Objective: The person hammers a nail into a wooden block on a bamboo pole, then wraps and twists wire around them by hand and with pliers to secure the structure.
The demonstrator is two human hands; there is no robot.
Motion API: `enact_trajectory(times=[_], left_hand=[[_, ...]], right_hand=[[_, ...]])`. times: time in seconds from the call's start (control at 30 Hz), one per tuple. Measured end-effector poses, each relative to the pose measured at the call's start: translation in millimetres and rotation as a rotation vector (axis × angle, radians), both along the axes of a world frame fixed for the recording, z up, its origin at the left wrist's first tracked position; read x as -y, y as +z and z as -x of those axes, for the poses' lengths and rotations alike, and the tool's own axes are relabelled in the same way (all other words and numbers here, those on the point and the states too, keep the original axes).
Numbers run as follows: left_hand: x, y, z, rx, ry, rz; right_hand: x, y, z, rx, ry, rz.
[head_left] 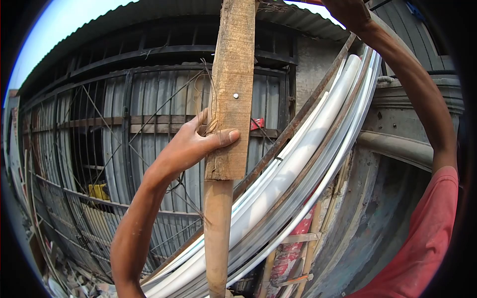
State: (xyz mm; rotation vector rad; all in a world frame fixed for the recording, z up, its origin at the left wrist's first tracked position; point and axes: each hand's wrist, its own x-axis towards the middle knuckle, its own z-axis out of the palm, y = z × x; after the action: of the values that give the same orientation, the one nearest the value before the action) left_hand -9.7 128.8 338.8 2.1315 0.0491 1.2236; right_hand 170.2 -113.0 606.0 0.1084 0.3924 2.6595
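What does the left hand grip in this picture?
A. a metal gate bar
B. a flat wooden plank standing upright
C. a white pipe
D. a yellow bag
B: the left hand wraps its thumb across the front of the wooden plank, which stands upright on a round pole; the white pipes lean behind it, untouched by this hand.

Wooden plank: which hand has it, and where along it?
The left hand grips the wooden plank near its lower end, thumb across the front. The right hand is up at the frame's top; its grip cannot be told.
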Motion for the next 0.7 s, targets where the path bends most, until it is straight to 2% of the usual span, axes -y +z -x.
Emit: enact_trajectory(times=[0.03,0.1,0.13,0.17,0.27,0.3,0.37,0.4,0.43,0.5,0.53,0.57,0.63,0.7], left_hand=[[0.1,-0.3,0.6,0.001,-0.002,-0.001],[3.8,0.3,1.6,0.002,-0.005,-0.001],[3.8,0.3,1.3,-0.001,-0.008,-0.003],[3.3,0.2,1.3,0.002,-0.013,-0.004],[4.9,0.7,1.2,0.006,-0.017,-0.005],[5.1,0.6,1.8,0.004,-0.014,-0.006],[1.3,0.2,0.1,0.011,-0.016,-0.001],[0.1,-0.5,-1.4,0.016,-0.022,0.004],[0.0,-0.9,-1.5,0.014,-0.023,0.005],[0.8,-0.6,-2.1,0.034,-0.045,0.002],[1.2,-0.4,-1.3,0.034,-0.044,0.003],[1.8,0.8,-0.7,0.029,-0.038,-0.003],[1.0,0.6,-0.6,0.018,-0.029,-0.004],[-3.1,-1.0,-3.3,0.036,-0.016,-0.042]], right_hand=[[0.2,3.4,-0.3,0.001,-0.002,-0.001],[3.0,19.6,-6.6,-0.197,-0.002,-0.058],[5.8,31.0,-11.6,-0.337,-0.045,0.054],[6.0,24.7,-6.8,-0.338,-0.048,0.052],[6.8,14.2,11.2,-0.839,0.071,0.388],[7.5,13.7,16.1,-0.841,0.074,0.392],[9.2,10.8,32.6,-1.189,0.044,0.414],[10.5,7.7,44.0,-1.339,-0.061,0.363],[9.6,17.5,30.8,-1.342,-0.062,0.364],[8.5,47.2,-3.9,-1.55,0.134,0.874],[9.1,20.1,35.2,-1.884,0.148,0.658],[8.4,25.0,23.8,-1.881,0.149,0.658],[3.8,39.4,-12.4,-1.886,0.504,1.07],[4.7,42.9,-8.7,-1.894,0.445,1.032]])
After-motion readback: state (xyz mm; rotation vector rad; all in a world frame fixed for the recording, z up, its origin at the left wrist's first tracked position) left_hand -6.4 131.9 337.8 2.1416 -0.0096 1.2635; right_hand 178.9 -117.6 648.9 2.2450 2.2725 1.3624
